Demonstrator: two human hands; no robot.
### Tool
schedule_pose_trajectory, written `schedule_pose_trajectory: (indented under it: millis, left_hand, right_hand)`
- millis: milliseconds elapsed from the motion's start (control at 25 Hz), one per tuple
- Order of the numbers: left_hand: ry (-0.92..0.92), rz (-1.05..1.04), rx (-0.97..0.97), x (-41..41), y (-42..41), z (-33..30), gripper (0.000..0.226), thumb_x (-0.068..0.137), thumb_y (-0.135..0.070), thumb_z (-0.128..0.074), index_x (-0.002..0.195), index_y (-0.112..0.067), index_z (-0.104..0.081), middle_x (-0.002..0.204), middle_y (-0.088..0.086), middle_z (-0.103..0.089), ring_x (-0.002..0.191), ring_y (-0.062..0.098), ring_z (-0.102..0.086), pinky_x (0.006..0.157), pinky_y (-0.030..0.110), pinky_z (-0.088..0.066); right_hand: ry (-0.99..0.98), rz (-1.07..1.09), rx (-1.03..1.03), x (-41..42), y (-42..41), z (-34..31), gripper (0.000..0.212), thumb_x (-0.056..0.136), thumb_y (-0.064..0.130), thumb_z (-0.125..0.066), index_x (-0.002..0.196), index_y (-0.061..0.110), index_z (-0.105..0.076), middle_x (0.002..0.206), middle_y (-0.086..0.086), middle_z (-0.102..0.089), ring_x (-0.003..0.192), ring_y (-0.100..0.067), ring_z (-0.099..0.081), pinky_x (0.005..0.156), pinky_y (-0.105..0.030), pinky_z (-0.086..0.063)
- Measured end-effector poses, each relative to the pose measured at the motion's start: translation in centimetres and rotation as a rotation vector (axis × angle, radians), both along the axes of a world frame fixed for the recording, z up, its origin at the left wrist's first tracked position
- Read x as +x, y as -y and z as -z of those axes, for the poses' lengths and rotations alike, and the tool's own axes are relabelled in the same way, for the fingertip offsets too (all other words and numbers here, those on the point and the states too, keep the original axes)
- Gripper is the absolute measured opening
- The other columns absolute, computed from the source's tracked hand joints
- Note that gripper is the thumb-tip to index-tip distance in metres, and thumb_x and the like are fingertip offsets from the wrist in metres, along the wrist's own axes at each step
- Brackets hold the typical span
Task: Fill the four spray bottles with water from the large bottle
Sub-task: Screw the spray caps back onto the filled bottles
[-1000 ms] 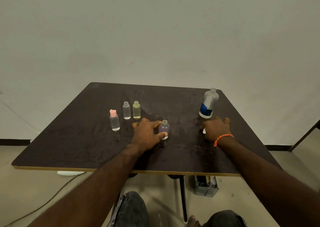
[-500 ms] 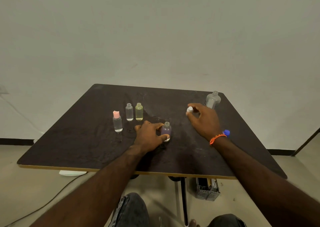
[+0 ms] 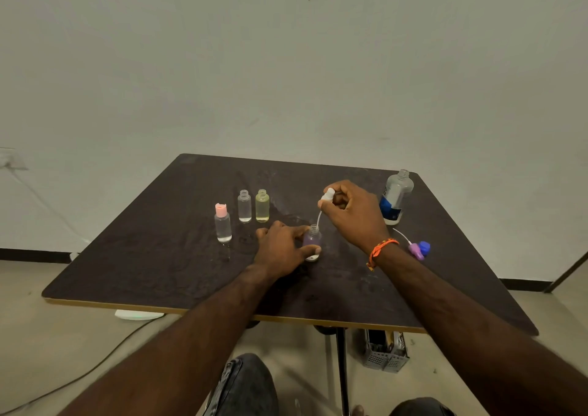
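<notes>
My left hand [image 3: 281,250] grips the small purple bottle [image 3: 311,239] standing mid-table. Just above it my right hand [image 3: 353,212] pinches a white spray cap [image 3: 327,194]; its thin tube hangs down with the tip at the purple bottle's open mouth. Further left stand a clear bottle with a pink cap [image 3: 222,226], an uncapped clear bottle [image 3: 244,206] and an uncapped yellow bottle [image 3: 262,206]. The large bottle [image 3: 395,197], open, with a blue label, stands at the far right.
A purple spray cap with tube [image 3: 415,251] and a blue cap [image 3: 424,247] lie on the dark table [image 3: 159,256] right of my wrist. A grey basket [image 3: 385,353] sits on the floor under the table; a cable [image 3: 79,380] runs at the left.
My right hand picked up the white spray cap from the table's right side and carried it left, over the purple bottle. My left hand stayed on that bottle.
</notes>
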State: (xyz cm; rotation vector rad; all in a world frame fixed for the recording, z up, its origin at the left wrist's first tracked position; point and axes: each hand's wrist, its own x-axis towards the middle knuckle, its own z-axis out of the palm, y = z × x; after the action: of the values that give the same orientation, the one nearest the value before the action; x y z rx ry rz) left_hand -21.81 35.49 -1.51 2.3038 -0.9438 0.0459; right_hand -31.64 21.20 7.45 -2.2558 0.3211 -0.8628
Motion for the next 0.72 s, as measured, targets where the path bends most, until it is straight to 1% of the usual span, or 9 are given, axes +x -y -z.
schedule_pose_trajectory:
  millis: [160,200,280,360,400,480,520,600,720]
  left_hand:
    - [0.011,0.002,-0.019,0.1,0.0,0.2,0.051,0.088,-0.063,-0.070,0.134,-0.042,-0.067,0.118,-0.019,-0.073,0.129,0.011,-0.049,0.092,0.038,-0.021]
    - [0.019,0.005,-0.021,0.2,0.0,0.3,0.050,0.088,-0.063,-0.071,0.132,-0.042,-0.067,0.116,-0.019,-0.073,0.128,0.011,-0.050,0.091,0.038,-0.021]
    - [0.032,0.013,-0.024,0.2,0.1,0.5,0.046,0.088,-0.060,-0.071,0.130,-0.041,-0.069,0.112,-0.019,-0.074,0.125,0.011,-0.053,0.090,0.039,-0.022]
    - [0.036,0.012,-0.034,0.3,0.1,0.6,0.039,0.089,-0.056,-0.071,0.125,-0.040,-0.071,0.110,-0.020,-0.074,0.123,0.012,-0.055,0.091,0.040,-0.023]
    - [0.039,0.010,-0.045,0.3,0.1,0.7,0.035,0.089,-0.054,-0.070,0.122,-0.041,-0.071,0.107,-0.020,-0.074,0.121,0.012,-0.055,0.091,0.040,-0.023]
    - [0.057,0.017,-0.061,0.1,0.0,0.7,0.027,0.091,-0.053,-0.067,0.117,-0.044,-0.070,0.097,-0.021,-0.072,0.115,0.013,-0.054,0.090,0.039,-0.023]
    - [0.072,0.022,-0.059,0.1,0.0,0.7,0.027,0.092,-0.052,-0.065,0.117,-0.044,-0.070,0.093,-0.021,-0.069,0.112,0.013,-0.053,0.089,0.039,-0.023]
    - [0.089,0.026,-0.049,0.1,0.0,0.5,0.029,0.092,-0.051,-0.064,0.120,-0.041,-0.069,0.094,-0.019,-0.069,0.110,0.012,-0.051,0.087,0.038,-0.023]
    - [0.071,0.031,-0.057,0.1,0.2,0.6,0.037,0.090,-0.049,-0.069,0.126,-0.041,-0.069,0.101,-0.018,-0.072,0.109,0.010,-0.049,0.087,0.037,-0.023]
  right_hand:
    - [-0.202,-0.056,-0.050,0.4,0.3,2.8,0.018,0.084,0.029,-0.073,0.101,0.024,-0.068,0.089,0.009,-0.072,0.084,-0.006,-0.067,0.081,-0.037,-0.058]
    - [-0.226,-0.067,-0.067,0.5,0.2,3.5,0.019,0.084,0.028,-0.074,0.101,0.024,-0.069,0.090,0.009,-0.072,0.084,-0.006,-0.067,0.081,-0.039,-0.057]
    - [-0.212,-0.046,-0.055,0.8,-0.2,4.7,0.019,0.083,0.029,-0.075,0.100,0.024,-0.070,0.088,0.011,-0.070,0.082,-0.005,-0.065,0.080,-0.038,-0.057]
    - [-0.162,0.011,-0.003,0.9,-0.6,5.4,0.020,0.081,0.033,-0.077,0.097,0.025,-0.068,0.084,0.015,-0.067,0.078,-0.003,-0.064,0.077,-0.033,-0.057]
    - [-0.141,0.022,0.026,0.8,-0.8,5.8,0.023,0.080,0.037,-0.078,0.097,0.027,-0.066,0.084,0.016,-0.066,0.077,-0.002,-0.063,0.074,-0.030,-0.057]
    - [-0.123,-0.001,0.078,0.3,-0.9,6.9,0.035,0.079,0.047,-0.078,0.105,0.029,-0.062,0.092,0.015,-0.066,0.077,-0.004,-0.064,0.069,-0.025,-0.056]
    - [-0.117,-0.016,0.104,-0.1,-0.9,7.4,0.040,0.080,0.050,-0.077,0.109,0.029,-0.062,0.098,0.015,-0.066,0.075,-0.005,-0.064,0.067,-0.025,-0.056]
    - [-0.100,-0.052,0.156,-0.6,-0.8,8.0,0.039,0.084,0.047,-0.075,0.115,0.027,-0.062,0.104,0.014,-0.067,0.072,-0.006,-0.065,0.064,-0.023,-0.057]
    - [-0.095,-0.097,0.145,-1.0,-0.4,7.9,0.031,0.089,0.043,-0.071,0.115,0.027,-0.064,0.102,0.015,-0.067,0.075,-0.004,-0.065,0.063,-0.018,-0.054]
